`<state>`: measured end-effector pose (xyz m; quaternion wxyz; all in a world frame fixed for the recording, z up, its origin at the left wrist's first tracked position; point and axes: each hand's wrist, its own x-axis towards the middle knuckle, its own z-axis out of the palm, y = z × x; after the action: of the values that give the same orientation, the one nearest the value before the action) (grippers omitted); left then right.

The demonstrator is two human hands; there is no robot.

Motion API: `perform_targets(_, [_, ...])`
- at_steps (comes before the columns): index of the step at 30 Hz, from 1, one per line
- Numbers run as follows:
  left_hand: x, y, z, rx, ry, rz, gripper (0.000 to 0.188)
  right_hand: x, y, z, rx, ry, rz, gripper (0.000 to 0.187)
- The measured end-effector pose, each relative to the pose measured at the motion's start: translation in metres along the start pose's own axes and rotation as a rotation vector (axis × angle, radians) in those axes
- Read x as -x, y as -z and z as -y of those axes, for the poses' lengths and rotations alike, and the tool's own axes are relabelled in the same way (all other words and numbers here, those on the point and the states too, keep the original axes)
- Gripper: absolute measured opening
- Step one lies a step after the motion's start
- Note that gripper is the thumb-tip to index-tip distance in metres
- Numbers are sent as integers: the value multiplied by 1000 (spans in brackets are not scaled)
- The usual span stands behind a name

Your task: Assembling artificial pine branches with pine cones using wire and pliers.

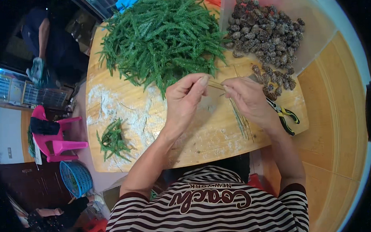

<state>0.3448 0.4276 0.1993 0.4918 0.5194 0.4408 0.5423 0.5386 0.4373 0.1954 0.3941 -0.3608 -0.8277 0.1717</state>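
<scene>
Both hands are raised over the wooden table (186,150), with a thin wire (215,83) stretched between them. My left hand (185,100) pinches one end between thumb and forefinger. The other end sits in the pinched fingers of my right hand (250,98). Below my right hand lies a loose bundle of thin green and brown wires (239,120). Close beside that wrist rest pliers (287,115) with black and yellow handles. Several pine cones (276,81) lie just beyond my right hand. Beyond my left hand spreads a big heap of green artificial fir sprigs (162,35).
A large pile of pine cones (268,33) fills the far right, beside a clear plastic sheet (319,37). White powder (132,113) and a small fir sprig bunch (112,140) lie at left. Off the table stand a pink chair (57,139) and a blue basket (76,177). Two other people are at left.
</scene>
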Motion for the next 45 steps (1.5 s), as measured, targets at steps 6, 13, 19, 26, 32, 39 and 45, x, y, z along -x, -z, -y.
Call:
perform_targets(6, [-30, 65, -18, -289, -172, -185, 25, 1, -2, -2, -113, -234, 17, 9])
perform_targets(13, [-96, 118, -30, -1417, -766, -17, 25, 0, -4, 4, -128, -246, 65, 8])
perform_targets(19, [-105, 109, -29, -1501, -894, 115, 29, 4, -3, 8, -188, -276, 68, 8])
perform_targets(26, [-105, 110, -42, -1098, -856, 27, 16, 2, 1, 16, -280, -317, 58, 9])
perform_targets(32, [-90, 115, -54, -129, -221, -24, 6, 1, -2, 20, -356, -354, 78, 9])
perform_targets(39, [-46, 78, -57, 145, 34, 182, 10, -40, -3, 28, -198, 138, -229, 6])
perform_targets(45, [-36, 58, -40, 229, 144, 274, 16, -40, -5, 36, -403, -57, -20, 8])
